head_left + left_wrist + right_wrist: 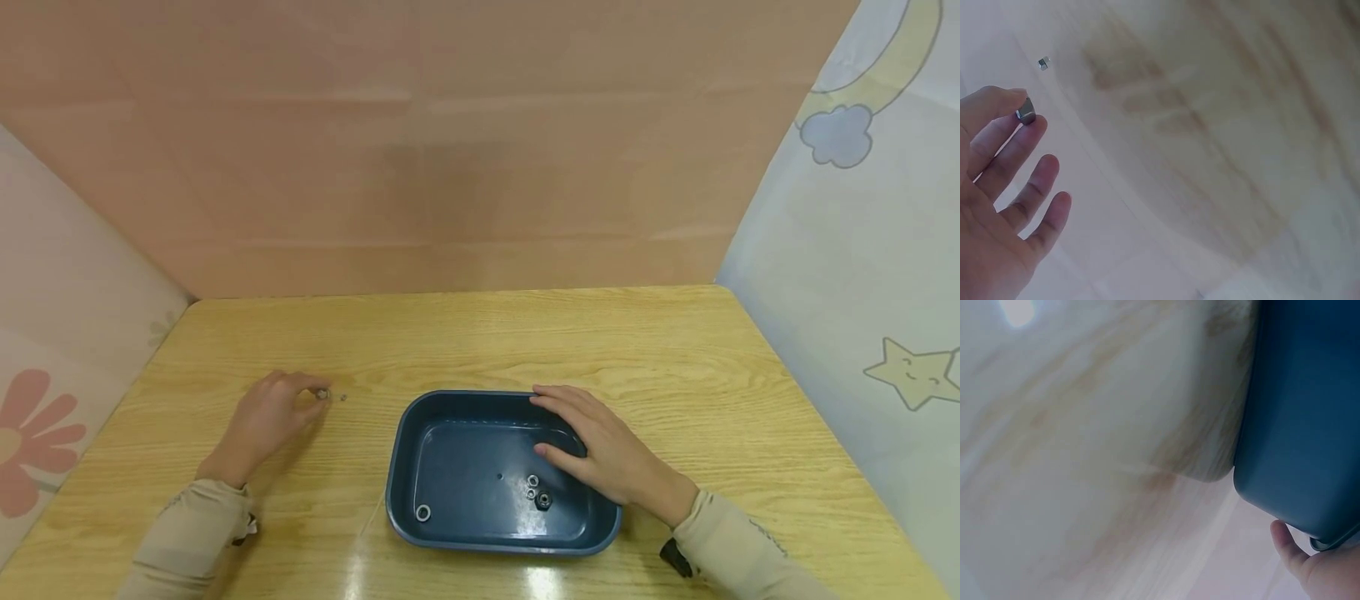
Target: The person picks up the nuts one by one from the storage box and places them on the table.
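Observation:
My left hand [264,417] pinches a small metal nut [322,393] between thumb and index finger. Its other fingers spread loosely in the left wrist view. A tiny shiny metal piece [343,397] lies on the table just beyond the fingertips. My right hand [611,454] rests over the far right corner of a dark blue plastic tray [457,450], thumb extended over the inside, fingers along the far rim. One finger [1286,547] shows outside the tray wall. In the tray sit two small nuts, a larger dark nut [543,500] and a ring-like metal nut [423,512].
The tray stands near the front of the wood-grain table [315,342]. A pinkish-brown sheet [420,167] rises behind the table. Printed panels flank it, one with a flower [33,442], the other with a star [915,375].

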The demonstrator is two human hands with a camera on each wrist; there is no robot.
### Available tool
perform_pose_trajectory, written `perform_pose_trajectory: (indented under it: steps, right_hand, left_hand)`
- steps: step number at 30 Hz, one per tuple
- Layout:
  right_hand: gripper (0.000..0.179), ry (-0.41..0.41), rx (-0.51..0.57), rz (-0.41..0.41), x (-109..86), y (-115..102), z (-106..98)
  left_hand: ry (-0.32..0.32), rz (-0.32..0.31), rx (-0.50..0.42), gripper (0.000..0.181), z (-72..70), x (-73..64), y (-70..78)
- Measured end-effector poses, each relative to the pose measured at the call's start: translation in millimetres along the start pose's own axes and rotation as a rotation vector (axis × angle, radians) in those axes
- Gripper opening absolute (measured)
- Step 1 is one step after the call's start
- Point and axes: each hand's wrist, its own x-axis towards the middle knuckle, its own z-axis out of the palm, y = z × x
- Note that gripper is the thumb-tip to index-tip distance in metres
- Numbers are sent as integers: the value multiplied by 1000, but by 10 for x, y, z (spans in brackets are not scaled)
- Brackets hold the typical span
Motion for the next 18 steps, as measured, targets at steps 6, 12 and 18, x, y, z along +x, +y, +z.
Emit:
perform_pose_trajectory:
  steps: [6,12,18]
  right_hand:
    - [59,2,0,-3,0,-1,1]
    - [59,3,-6,-4,2,-4,0]
    - [58,2,-5,1,3,-10,-4]
  left_hand:
    - [-22,-18,-5,22,-14,-5,-18]
    - [-67,-48,-8,19,-15,-14,-44]
    - [-99,-64,0,16,-12,-5,-55]
